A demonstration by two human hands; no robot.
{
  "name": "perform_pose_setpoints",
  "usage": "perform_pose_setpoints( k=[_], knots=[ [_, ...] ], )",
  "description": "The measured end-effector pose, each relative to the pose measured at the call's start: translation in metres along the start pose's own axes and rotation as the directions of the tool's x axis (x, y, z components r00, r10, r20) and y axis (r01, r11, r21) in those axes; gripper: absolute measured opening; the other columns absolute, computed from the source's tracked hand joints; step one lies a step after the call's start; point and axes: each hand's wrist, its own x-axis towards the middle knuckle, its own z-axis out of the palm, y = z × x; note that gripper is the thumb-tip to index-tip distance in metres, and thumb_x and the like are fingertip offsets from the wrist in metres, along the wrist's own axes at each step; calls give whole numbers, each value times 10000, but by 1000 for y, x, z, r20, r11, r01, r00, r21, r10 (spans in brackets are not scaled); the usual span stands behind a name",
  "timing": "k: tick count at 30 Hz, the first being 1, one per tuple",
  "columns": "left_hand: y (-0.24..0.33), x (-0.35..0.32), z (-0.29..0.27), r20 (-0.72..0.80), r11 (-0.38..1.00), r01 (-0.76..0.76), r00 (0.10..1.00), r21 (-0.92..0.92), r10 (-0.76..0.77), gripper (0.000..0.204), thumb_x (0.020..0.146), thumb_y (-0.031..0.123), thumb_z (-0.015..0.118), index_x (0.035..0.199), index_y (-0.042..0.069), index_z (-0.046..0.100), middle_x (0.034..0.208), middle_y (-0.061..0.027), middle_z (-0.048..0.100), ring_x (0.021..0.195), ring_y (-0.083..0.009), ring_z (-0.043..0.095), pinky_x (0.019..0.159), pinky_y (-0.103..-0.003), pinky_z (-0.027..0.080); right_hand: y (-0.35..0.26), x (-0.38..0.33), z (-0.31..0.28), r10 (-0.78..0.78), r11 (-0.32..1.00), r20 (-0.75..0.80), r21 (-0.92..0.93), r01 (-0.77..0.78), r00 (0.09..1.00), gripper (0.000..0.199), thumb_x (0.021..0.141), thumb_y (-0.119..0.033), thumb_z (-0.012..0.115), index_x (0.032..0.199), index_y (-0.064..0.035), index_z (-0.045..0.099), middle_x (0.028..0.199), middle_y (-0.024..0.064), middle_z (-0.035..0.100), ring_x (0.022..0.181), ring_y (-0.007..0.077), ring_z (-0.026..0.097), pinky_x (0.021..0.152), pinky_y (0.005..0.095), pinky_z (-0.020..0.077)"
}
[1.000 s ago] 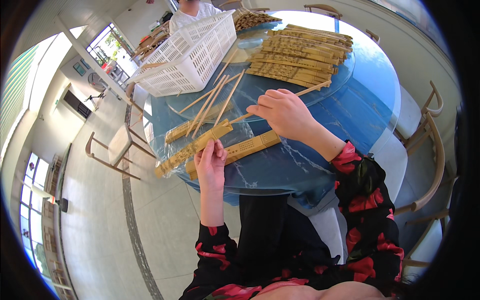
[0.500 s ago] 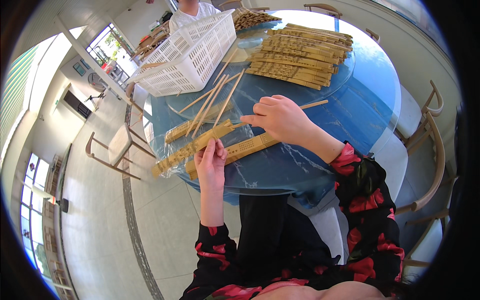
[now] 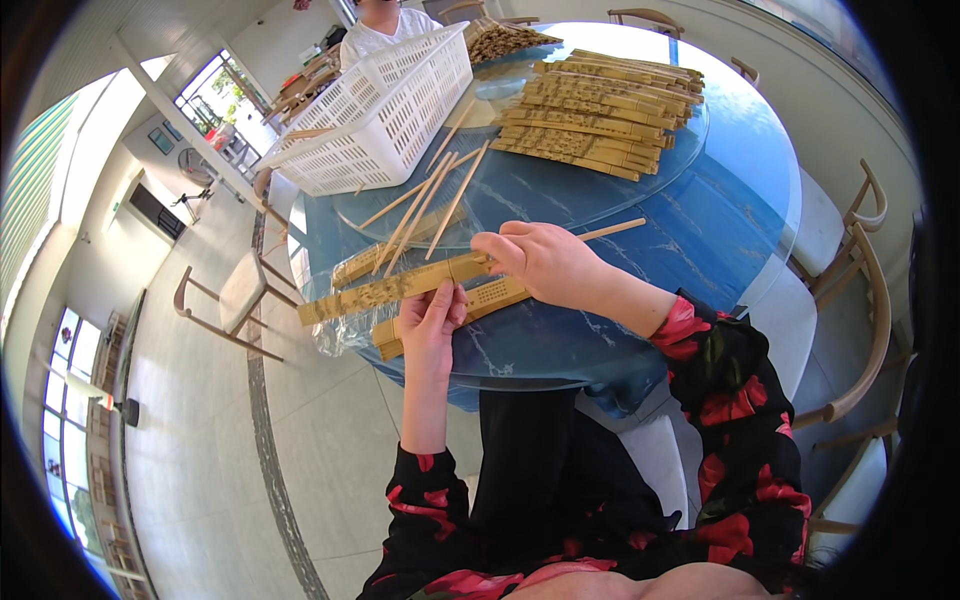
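Head view: I see the left hand [image 3: 433,322] pinching the gold sleeve [image 3: 375,292] toward ten o'clock, the right hand [image 3: 548,262] gripping a stick [image 3: 615,229]; pushed askew, it could tear the sleeve.

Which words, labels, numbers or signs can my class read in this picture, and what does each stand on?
None can be read clearly enough to quote.
Gold sleeve in the left hand: dark print, too small and blurred.
Printed strip lying below it: rows of tiny marks, too small.
Stacked gold sleeves: dark print, too small and blurred.
Framed panels on the far wall: too small to tell.
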Motion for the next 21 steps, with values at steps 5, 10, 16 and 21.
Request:
perform_pose_setpoints(
  k=[5, 10, 16, 21],
  knots=[
    [2, -1, 10, -14, 999, -1, 1000, 37, 1, 171, 1084, 173, 639, 1188, 38, 646, 847, -31, 628, 684, -84, 529, 619, -230, 433, -6, 1, 3, 20, 1000, 42, 23, -21, 999, 404, 945, -101, 678, 1317, -95, 521, 964, 109, 668, 954, 330, 709, 803, 418, 577],
    [8, 1, 11, 39, 993, 12, 999, -115, -7, 212, 1118, 277, 581, 1201, 85, 614, 671, 40, 432, 577, -52, 377, 542, -229, 323, -8, -2, -3, 78, 992, 119, 88, -88, 990, 395, 982, -156, 696, 1344, -112, 542, 993, 122, 693, 968, 346, 701, 793, 431, 566],
    [9, -1, -2, -120, 988, -104, 989, -115, 90, 222, 1132, 300, 550, 1161, 89, 614, 622, 63, 339, 552, -40, 292, 517, -238, 254, 6, 4, -11, 156, 984, 216, 49, -170, 964, 388, 971, -294, 722, 1320, -144, 637, 993, 104, 707, 1010, 328, 695, 885, 459, 533],
    [7, 1, -5, -224, 952, -174, 967, -251, 117, 211, 1134, 289, 545, 1177, 91, 603, 629, 62, 317, 577, -43, 301, 513, -233, 250, 45, -5, -48, 260, 953, 149, -198, -229, 954, 197, 974, -293, 695, 1064, -122, 734, 949, 55, 694, 1018, 307, 641, 892, 438, 509]
  ],
)
